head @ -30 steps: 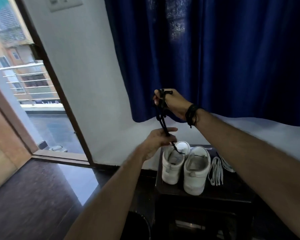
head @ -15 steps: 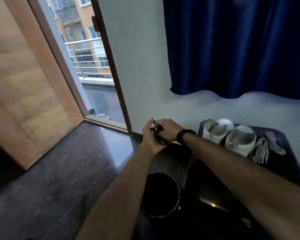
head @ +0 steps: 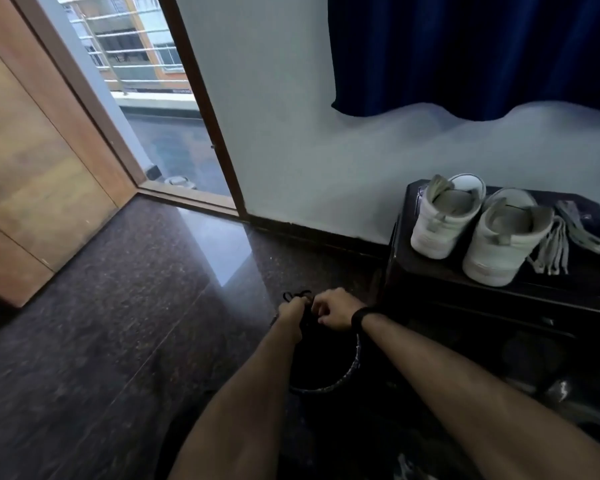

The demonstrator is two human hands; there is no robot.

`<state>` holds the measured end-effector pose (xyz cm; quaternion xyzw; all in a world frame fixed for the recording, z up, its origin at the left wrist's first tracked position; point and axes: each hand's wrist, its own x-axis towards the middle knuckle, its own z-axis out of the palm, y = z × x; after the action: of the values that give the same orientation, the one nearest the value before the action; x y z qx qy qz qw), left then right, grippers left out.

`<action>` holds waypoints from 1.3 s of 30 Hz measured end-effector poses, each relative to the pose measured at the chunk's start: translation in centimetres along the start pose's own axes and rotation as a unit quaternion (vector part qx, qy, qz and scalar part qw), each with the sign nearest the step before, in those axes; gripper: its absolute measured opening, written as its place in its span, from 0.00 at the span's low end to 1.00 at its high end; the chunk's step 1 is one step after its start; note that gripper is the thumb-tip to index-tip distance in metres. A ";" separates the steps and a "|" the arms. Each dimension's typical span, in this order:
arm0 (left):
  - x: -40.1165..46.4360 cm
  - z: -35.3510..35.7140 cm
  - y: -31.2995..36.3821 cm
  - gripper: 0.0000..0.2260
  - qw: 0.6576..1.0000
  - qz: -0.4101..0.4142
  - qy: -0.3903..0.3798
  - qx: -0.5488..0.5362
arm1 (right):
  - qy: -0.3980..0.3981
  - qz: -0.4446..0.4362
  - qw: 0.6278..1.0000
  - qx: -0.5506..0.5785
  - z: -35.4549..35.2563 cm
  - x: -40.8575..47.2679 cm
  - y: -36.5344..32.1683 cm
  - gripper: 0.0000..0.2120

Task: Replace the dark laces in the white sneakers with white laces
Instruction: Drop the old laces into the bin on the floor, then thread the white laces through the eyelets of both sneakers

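Two white sneakers, the left one (head: 444, 216) and the right one (head: 503, 240), stand unlaced on a dark low table (head: 440, 275) at the right. White laces (head: 555, 244) lie beside the right sneaker. My left hand (head: 291, 311) and my right hand (head: 333, 311) are close together over a dark round bin (head: 347, 372) on the floor. Both grip a bundled dark lace (head: 297, 296), whose loops stick out past my left hand. My right wrist wears a dark band.
A blue curtain (head: 475, 53) hangs on the wall above the table. A wooden door (head: 25, 161) stands open at the left beside a balcony doorway (head: 160, 109). The floor (head: 118, 306) is dark polished stone.
My hands came down from chest height above the sneakers to the bin on the floor, carrying the dark lace. The view swung left and down.
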<state>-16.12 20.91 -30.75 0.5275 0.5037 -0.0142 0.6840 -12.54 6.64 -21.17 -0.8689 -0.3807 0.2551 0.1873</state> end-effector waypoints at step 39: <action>-23.6 20.5 13.1 0.18 0.577 0.538 0.001 0.615 | 0.331 0.209 0.915 -0.098 -18.4 -18.9 11.0 0.20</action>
<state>-6.71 -0.40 -6.15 0.9957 -0.0010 0.0503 0.0778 -6.45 -17.18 -6.48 -0.9773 -0.1300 -0.0522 0.1591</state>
